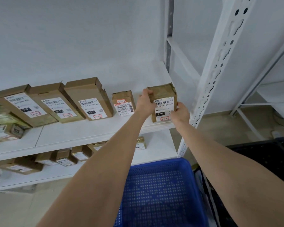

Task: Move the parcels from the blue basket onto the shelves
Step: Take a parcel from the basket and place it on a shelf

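Fingers (pixel 148 92) of the left hand (pixel 144 102) curl over the upper left corner of a small brown cardboard parcel (pixel 164 95). The right hand (pixel 182 113) pinches its lower right edge, thumb on the front beside the white shipping label. Both hands have hold of it; neither is free.

The parcel stands upright at the right end of the upper white shelf (pixel 88 133), label facing outward. It is close to the front lip and just beside the perforated white upright post (pixel 208 89). Whether its base is fully down on the board cannot be told from this angle.

To its left, a gap apart, stands a smaller labelled parcel (pixel 123 104), then three taller flat boxes (pixel 88 99) leaning back in a row. More parcels (pixel 64 158) sit on the shelf below. The blue basket (pixel 161 163) lies beneath the forearms, and the part of its perforated floor in view holds nothing.

The step in hand looks like setting this parcel in line with the others. To do it well, seat the base flat and push it back from the lip so it cannot tip forward. Face the label and its red-bordered tag outward like the rest, and square it with the row before letting go. The task seems near its end.
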Demonstrator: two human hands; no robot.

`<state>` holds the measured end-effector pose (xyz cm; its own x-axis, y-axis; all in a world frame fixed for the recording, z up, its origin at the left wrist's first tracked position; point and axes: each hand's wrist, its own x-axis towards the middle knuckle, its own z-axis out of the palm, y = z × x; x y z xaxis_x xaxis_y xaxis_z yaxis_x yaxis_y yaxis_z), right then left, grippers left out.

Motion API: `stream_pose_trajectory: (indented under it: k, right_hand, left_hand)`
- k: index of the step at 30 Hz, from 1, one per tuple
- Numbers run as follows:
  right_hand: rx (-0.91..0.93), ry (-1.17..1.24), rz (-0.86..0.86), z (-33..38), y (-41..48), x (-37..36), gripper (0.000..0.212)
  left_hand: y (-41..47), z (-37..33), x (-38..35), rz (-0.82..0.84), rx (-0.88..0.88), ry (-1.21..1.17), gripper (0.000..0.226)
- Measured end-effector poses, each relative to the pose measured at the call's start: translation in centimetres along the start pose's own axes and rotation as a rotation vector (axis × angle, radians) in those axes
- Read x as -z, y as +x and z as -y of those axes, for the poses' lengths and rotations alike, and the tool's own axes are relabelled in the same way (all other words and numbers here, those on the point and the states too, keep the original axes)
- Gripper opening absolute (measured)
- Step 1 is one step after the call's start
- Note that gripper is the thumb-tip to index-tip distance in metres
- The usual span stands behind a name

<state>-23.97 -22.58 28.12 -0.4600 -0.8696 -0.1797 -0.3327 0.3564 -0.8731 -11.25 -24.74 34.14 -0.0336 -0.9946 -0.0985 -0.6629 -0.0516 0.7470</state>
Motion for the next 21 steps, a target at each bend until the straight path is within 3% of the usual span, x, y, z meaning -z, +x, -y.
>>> stream_pose_trajectory:
  k: [11,15,17,21]
  right_hand:
    - [-0.061,-0.038,0.101,0.4,-0.5,0.9,0.044]
    - [-0.066,-0.151,0.137,1.1,-0.8,1.9,0.064]
    - [0.046,-0.268,0.038,1.8,-1.3,2.5,0.072]
    - [0.498,-0.639,-0.13,3.0,-1.7,3.5,0.063]
  left_hand:
    - [-0.8,-0.3,-0.5,0.013,-0.008,0.053,0.049]
    - [-1.3,-1.2,-0.2,0.028,-0.044,0.212,0.051]
    - [-1.6,-1.5,0.0,0.001,-0.084,0.355,0.053]
    - [-1.9,-1.6,0.3,-0.059,-0.267,0.538,0.057]
